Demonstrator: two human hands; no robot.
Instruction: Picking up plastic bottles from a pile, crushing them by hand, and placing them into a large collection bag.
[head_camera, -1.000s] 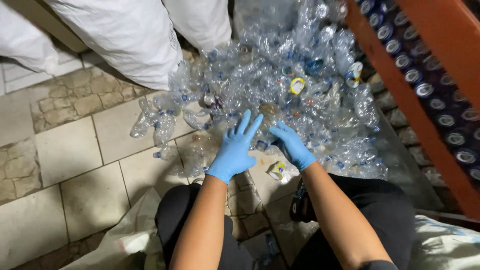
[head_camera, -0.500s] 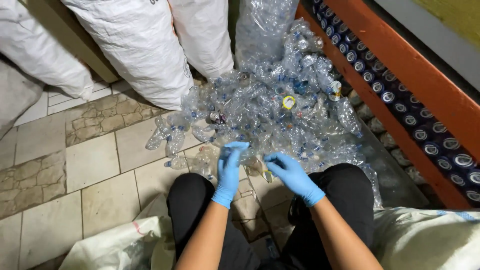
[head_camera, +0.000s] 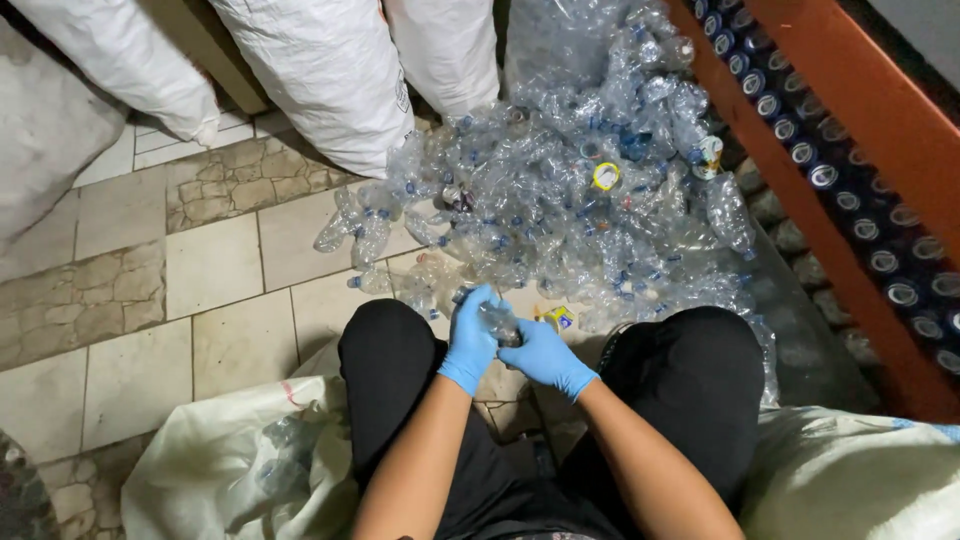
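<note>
A large heap of clear plastic bottles (head_camera: 590, 190) covers the tiled floor (head_camera: 200, 270) beside full white sacks (head_camera: 330, 70), within reach of the seated person, whose gloved left hand (head_camera: 470, 340) and right hand (head_camera: 545, 358) both grasp one crumpled clear bottle (head_camera: 498, 320) between the knees, fingers clenched on it.

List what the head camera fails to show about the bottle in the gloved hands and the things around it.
- Clear bottle, head view: mostly covered by the left hand and right hand; its cap and shape cannot be told.
- White sack at the left knee: cut off by the bottom edge.
- Bottle pile: single bottles too small and tangled to count.
- Big white bags: tops cut off by the top edge.
</note>
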